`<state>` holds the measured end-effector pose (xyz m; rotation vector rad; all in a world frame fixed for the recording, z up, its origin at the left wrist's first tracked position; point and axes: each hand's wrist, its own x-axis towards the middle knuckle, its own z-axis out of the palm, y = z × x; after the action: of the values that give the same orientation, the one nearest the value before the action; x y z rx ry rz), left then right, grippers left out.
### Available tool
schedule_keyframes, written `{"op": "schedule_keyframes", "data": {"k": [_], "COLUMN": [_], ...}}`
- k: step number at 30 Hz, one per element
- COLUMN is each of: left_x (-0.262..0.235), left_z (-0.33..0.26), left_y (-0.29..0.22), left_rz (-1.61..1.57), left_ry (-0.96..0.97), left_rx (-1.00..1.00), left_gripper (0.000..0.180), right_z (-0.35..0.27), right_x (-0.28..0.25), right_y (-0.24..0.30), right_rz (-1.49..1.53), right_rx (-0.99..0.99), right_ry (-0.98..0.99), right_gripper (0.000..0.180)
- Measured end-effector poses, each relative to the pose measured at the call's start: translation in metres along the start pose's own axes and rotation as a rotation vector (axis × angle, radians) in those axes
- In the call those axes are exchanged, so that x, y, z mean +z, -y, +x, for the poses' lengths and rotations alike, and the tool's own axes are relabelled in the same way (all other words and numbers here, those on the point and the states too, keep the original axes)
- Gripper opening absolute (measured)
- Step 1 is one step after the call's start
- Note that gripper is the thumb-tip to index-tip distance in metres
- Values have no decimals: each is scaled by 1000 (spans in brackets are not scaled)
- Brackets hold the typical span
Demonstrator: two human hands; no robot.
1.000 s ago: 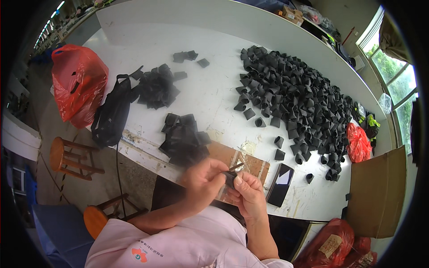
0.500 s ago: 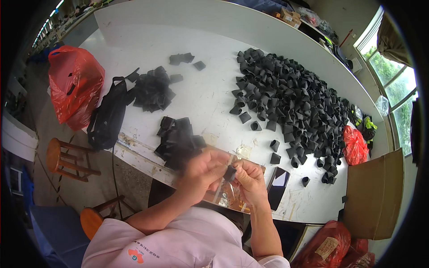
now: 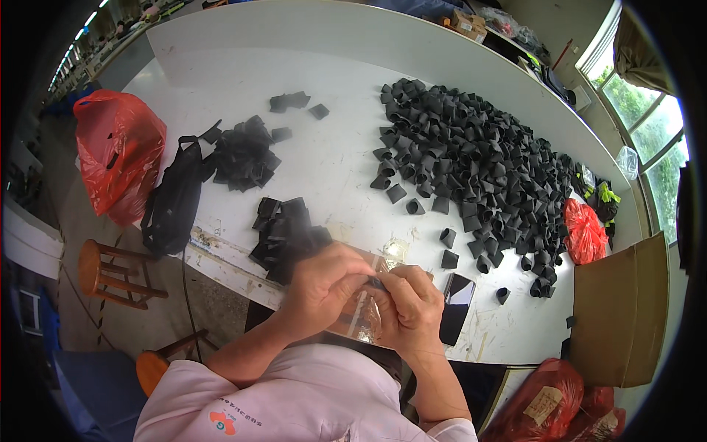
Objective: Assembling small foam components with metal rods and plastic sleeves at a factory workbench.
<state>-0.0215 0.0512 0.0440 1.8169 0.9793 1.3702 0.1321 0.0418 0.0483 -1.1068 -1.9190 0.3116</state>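
Near the table's front edge, my left hand (image 3: 324, 283) and my right hand (image 3: 410, 300) meet fingertip to fingertip. Both pinch one small black piece of material (image 3: 376, 281), mostly hidden by the fingers. Under the hands lies a board covered with clear tape (image 3: 362, 320). Just beyond my left hand is a pile of flat black pieces (image 3: 283, 236). A second loose pile of such pieces (image 3: 247, 155) sits farther back on the left. To the right spreads a big heap of black pieces curled into loops (image 3: 471, 155).
A dark phone (image 3: 456, 309) lies right of my right hand. A red plastic bag (image 3: 121, 155) and a black bag (image 3: 173, 195) are at the table's left edge. Another red bag (image 3: 585, 232) and a cardboard sheet (image 3: 618, 309) are at the right. A wooden stool (image 3: 92, 269) stands on the floor.
My hands have drawn closer together around the black piece, which shows less now. My right fingers have curled over it. The whole view has shifted slightly.
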Motion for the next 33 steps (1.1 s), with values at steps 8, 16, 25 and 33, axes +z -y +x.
{"op": "schedule_keyframes", "data": {"k": [8,16,25,33], "left_x": [8,8,8,-6], "left_z": [-1,-13,-24,2], "left_y": [-8,0,16,2], "left_rz": [26,-643,-1120,17], "left_ry": [32,-156,-155,116], "left_rx": [10,-327,-465,-22], "left_gripper": [8,11,13,9], "right_z": [-16,-1,-13,-14], "right_x": [11,-3,7,6], "right_y": [-13,10,-3,1], "right_rz": [37,329,243,282], "right_rx": [25,238,151,273], "right_ry": [-1,68,7,39], "right_gripper": [11,19,11,16]}}
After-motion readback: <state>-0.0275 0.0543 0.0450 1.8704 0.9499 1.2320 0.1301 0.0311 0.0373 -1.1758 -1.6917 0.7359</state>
